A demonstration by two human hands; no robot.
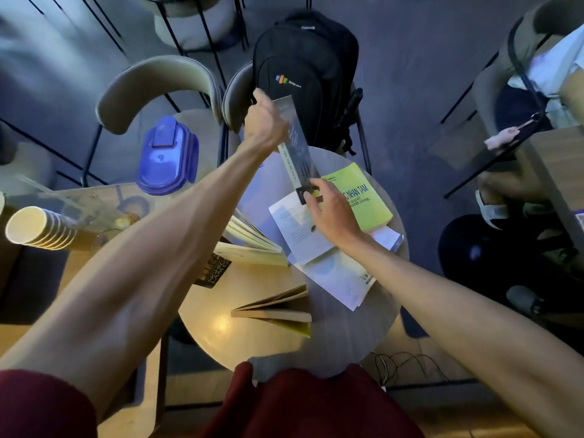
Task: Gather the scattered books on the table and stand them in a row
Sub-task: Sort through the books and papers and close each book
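A dark grey book (297,143) is held up on edge over the far side of the round table (240,336). My left hand (264,123) grips its top end and my right hand (328,207) pinches its lower end. Flat beneath them lie a yellow-green book (366,197) and a white book (303,229); another pale book (341,279) lies under the white one. Near the table's left side stand two cream-paged books (252,245). One more book (278,311) stands fanned open near the middle. A dark-covered book (213,268) peeks out by my left forearm.
A black backpack (303,74) sits on a chair behind the table. A blue lidded container (167,156) rests on the chair to the left. Stacked paper cups (34,229) lie on a side table at left. A seated person (521,197) is at right.
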